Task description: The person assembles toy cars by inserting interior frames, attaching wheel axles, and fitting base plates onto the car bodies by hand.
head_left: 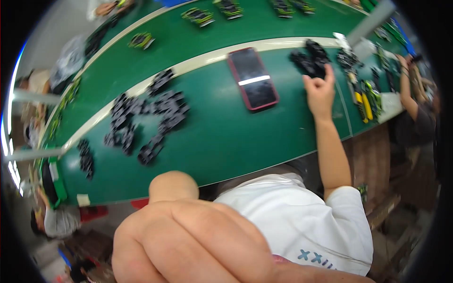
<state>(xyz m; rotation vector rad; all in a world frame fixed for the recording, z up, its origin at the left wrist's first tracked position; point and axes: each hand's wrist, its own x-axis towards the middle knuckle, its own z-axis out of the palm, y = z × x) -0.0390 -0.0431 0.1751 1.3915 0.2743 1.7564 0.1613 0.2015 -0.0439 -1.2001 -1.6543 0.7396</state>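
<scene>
I have my right hand out over the green worktop, next to a black bundle; blur keeps me from telling whether they touch. Its thumb and one finger stand apart in a wide fork, the other fingers look curled in, and I see nothing between them. My left hand fills the bottom of my view, its back to the lens and its fingers folded; I cannot tell how tightly they close or whether they hold anything.

As for progress, I see no finished piece on this near stretch. A large spread of dark pieces lies loose to the left, with a small dark heap farther left, so I judge most of the handling is left to do. Whether the yellow-green items beyond the cream strip count as done work, I can't say.

The worktop is smooth and faintly glossy. The dark pieces look matt, knobbly and blocky, in ragged chains; the bundle seems softer and lumpier. Between them lies a phone, a flat, glassy slab in a red case. Slim yellow-handled tools lie at the right.
</scene>
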